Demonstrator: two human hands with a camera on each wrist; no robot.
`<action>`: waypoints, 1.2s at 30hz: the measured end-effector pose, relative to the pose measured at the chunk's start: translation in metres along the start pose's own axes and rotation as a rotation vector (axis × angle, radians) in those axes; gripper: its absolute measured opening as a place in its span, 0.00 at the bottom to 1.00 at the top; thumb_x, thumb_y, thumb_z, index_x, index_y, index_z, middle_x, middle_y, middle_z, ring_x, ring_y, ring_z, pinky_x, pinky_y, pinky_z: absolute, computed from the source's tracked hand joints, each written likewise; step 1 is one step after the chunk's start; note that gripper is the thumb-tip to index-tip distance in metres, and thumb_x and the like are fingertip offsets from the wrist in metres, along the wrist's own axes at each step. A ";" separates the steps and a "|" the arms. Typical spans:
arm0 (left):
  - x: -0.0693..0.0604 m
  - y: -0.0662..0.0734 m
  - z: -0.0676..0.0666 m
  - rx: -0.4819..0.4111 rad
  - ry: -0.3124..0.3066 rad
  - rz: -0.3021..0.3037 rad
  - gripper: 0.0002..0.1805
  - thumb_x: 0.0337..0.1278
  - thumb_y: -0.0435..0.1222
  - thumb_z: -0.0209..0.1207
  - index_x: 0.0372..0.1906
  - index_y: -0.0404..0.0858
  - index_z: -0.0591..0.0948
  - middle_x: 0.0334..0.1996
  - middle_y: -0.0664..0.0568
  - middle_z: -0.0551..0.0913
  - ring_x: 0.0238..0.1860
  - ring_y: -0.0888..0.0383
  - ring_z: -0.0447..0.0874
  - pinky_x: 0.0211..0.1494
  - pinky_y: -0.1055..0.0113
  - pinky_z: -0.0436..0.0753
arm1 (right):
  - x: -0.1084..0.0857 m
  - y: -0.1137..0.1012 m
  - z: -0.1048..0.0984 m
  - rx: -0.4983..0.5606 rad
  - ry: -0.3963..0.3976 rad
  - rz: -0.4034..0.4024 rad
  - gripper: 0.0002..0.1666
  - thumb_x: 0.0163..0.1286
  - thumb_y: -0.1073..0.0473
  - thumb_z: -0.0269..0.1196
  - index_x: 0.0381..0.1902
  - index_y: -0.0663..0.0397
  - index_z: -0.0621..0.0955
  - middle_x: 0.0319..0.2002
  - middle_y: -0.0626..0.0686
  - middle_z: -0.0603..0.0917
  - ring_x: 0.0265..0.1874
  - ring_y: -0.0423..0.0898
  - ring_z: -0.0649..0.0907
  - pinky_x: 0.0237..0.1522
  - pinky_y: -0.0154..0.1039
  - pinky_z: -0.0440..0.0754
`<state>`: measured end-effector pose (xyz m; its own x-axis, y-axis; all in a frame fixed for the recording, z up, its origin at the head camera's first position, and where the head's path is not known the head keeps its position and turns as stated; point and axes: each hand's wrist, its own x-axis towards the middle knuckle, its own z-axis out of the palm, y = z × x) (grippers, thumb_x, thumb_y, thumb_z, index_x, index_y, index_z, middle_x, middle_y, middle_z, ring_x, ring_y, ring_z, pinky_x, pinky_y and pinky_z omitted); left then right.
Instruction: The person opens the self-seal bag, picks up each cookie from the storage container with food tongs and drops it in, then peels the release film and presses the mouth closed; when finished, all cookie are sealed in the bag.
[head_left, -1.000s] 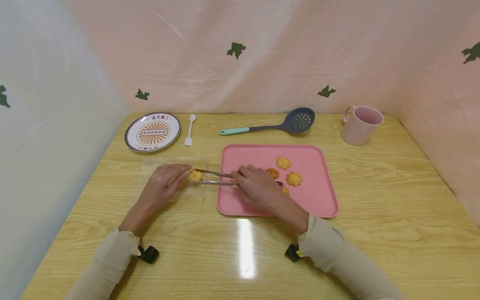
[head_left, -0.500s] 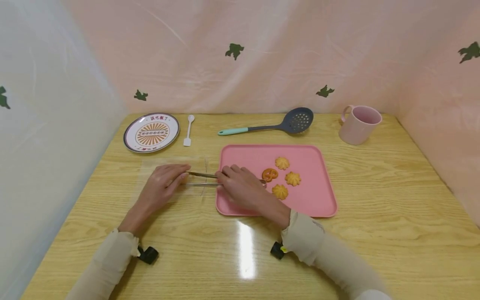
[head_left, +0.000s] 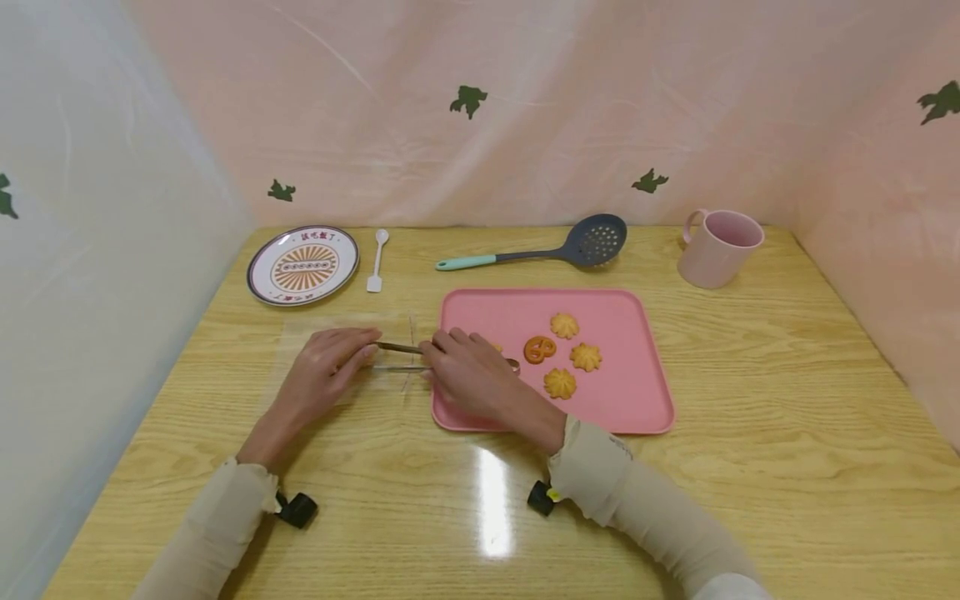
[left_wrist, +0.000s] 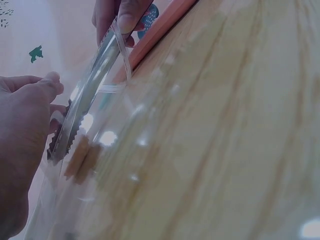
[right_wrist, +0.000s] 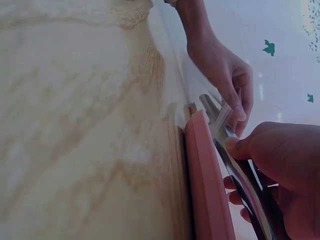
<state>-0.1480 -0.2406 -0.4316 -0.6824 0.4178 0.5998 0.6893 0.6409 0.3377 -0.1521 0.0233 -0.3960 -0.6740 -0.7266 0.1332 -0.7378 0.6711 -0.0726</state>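
My left hand point(head_left: 328, 367) pinches the mouth of a clear plastic bag point(head_left: 390, 321) lying on the table, left of the pink tray point(head_left: 622, 408). Metal food tongs point(head_left: 405, 348) are gripped by my right hand point(head_left: 476, 375) over the tray's left side. Their toothed tips reach inside the bag, as the left wrist view shows, near brown cookie pieces point(left_wrist: 82, 160). In the head view those tips are hidden by my left hand. On the tray lie a pretzel point(head_left: 539, 350) and several flower-shaped cookies point(head_left: 586, 357); one more peeks out behind my right hand.
Along the back stand a patterned plate point(head_left: 303, 265), a small white spoon point(head_left: 378, 258), a skimmer point(head_left: 592, 242) with a mint handle, and a pink mug point(head_left: 716, 254). Pink cloth point(head_left: 555, 133) hangs behind the table.
My right hand has moved left, pushing the tongs and the cookie in their tips deeper into the bag, out of sight behind my left hand. The left hand has stayed put.
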 end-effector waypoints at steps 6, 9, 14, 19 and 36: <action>0.000 0.000 0.000 -0.014 0.014 0.008 0.19 0.59 0.21 0.67 0.56 0.31 0.86 0.54 0.41 0.87 0.55 0.40 0.84 0.63 0.44 0.75 | -0.005 0.003 -0.003 0.019 0.021 0.006 0.21 0.81 0.50 0.59 0.63 0.56 0.80 0.53 0.54 0.81 0.50 0.50 0.79 0.50 0.45 0.81; 0.001 -0.001 0.001 -0.018 0.014 0.005 0.19 0.59 0.22 0.66 0.56 0.31 0.86 0.54 0.41 0.87 0.55 0.40 0.84 0.64 0.44 0.74 | -0.010 0.007 -0.004 0.036 0.037 0.011 0.18 0.80 0.51 0.60 0.60 0.55 0.81 0.50 0.53 0.81 0.48 0.50 0.79 0.48 0.45 0.81; 0.002 0.000 0.001 -0.019 0.010 0.004 0.18 0.60 0.22 0.66 0.56 0.31 0.86 0.53 0.41 0.87 0.54 0.40 0.84 0.63 0.42 0.75 | -0.019 0.013 -0.004 0.048 0.035 0.025 0.19 0.80 0.50 0.60 0.61 0.55 0.82 0.49 0.53 0.81 0.45 0.49 0.78 0.43 0.42 0.81; 0.002 0.000 0.002 -0.016 0.003 -0.005 0.18 0.61 0.22 0.65 0.56 0.31 0.86 0.54 0.41 0.87 0.54 0.39 0.84 0.63 0.41 0.75 | -0.028 0.018 -0.005 0.040 0.046 0.028 0.21 0.80 0.50 0.60 0.62 0.56 0.81 0.47 0.54 0.81 0.42 0.49 0.78 0.39 0.40 0.80; 0.001 -0.003 0.003 -0.008 0.006 0.001 0.18 0.61 0.22 0.65 0.56 0.30 0.85 0.53 0.39 0.87 0.54 0.38 0.84 0.63 0.42 0.75 | -0.062 0.038 -0.013 0.039 0.122 0.059 0.19 0.75 0.56 0.67 0.59 0.58 0.81 0.45 0.55 0.81 0.39 0.52 0.77 0.40 0.44 0.81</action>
<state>-0.1515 -0.2399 -0.4344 -0.6803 0.4145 0.6044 0.6919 0.6352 0.3431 -0.1381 0.0961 -0.3944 -0.7086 -0.6611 0.2464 -0.6995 0.7041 -0.1222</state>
